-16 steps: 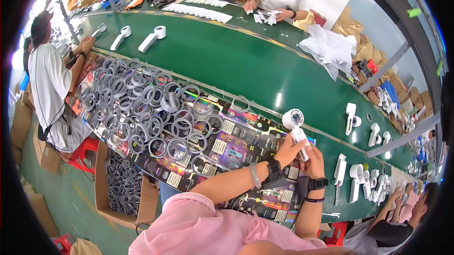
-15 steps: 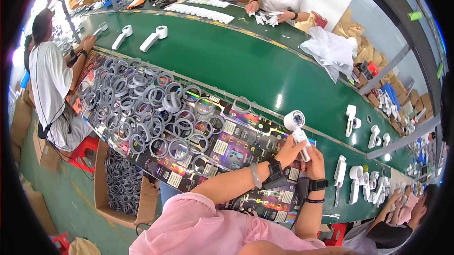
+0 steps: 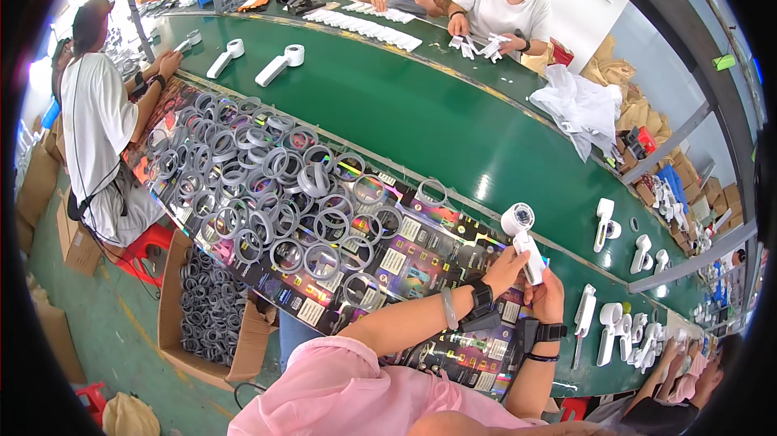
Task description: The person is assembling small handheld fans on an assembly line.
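The white handheld fan (image 3: 522, 238) stands nearly upright between both hands, tilted a little to the left. Its round head sits well above the grip, facing up and outward, with a dark centre ringed in white (the blades themselves are too small to make out). The straight white handle runs down from the head into the grip: the left hand (image 3: 503, 270) meets it from the left side, and the right hand (image 3: 548, 294) wraps its lower end from below. It is held clear above the table's edge, touching nothing but the fingers.
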Available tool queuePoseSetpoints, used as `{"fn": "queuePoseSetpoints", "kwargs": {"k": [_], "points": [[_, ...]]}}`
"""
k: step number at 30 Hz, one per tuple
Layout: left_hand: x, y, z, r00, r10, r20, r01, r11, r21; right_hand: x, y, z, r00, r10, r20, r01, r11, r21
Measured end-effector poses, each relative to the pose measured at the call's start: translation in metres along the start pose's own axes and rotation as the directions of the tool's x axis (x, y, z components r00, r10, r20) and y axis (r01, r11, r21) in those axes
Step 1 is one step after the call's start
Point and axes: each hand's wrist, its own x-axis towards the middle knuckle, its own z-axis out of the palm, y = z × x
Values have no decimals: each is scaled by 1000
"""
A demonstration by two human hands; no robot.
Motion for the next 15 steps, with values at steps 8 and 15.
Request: {"fn": "queuePoseSetpoints", "kwargs": {"k": [8, 15], "points": [[6, -4, -4, 1000, -25, -18, 28, 980, 198, -1, -7, 27, 992, -54, -110, 36, 988, -153], [2, -3, 0, 997, -82, -2, 82, 996, 19, 2, 5, 12, 949, -232, -211, 189, 960, -205]]}}
